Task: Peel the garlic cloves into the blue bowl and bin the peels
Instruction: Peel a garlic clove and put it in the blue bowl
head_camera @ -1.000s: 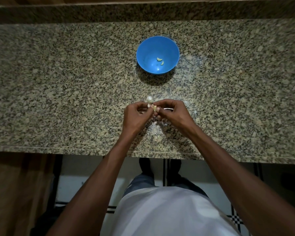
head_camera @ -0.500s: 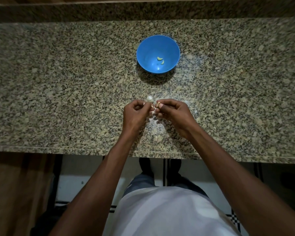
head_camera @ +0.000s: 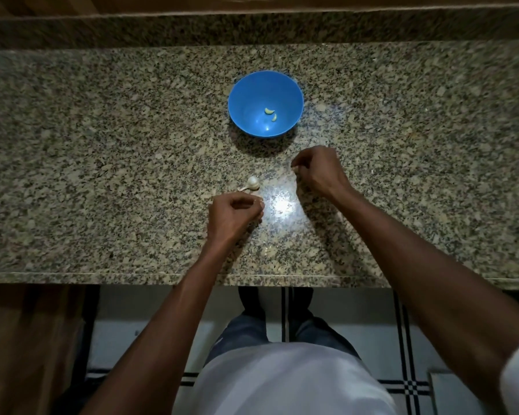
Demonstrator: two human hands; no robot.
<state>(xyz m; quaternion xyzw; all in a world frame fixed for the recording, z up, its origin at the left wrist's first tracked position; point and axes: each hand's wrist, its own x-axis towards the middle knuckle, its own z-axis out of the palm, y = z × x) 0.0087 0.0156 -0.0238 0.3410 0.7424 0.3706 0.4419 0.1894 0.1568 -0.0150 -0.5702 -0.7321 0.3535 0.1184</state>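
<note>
A person in a white shirt (head_camera: 291, 381) stands at a speckled granite countertop (head_camera: 102, 175), both bare forearms reaching forward over its near edge; the left hand (head_camera: 234, 215) sits nearest, fingers curled in with thumb against fingertips, though whatever it pinches is too small to make out; just beyond its knuckles, touching the counter, lies a small whitish garlic piece (head_camera: 252, 183) with papery skin trailing toward the hand; to the right and a little farther out, the right hand (head_camera: 319, 170) hovers apart from the left, its fingers also curled and fingertips pressed together, and I cannot tell whether it holds a clove or peel; farther still, beyond and between the hands, stands the blue bowl (head_camera: 243, 94), upright, with two pale peeled garlic cloves (head_camera: 270, 113) lying side by side inside.
</note>
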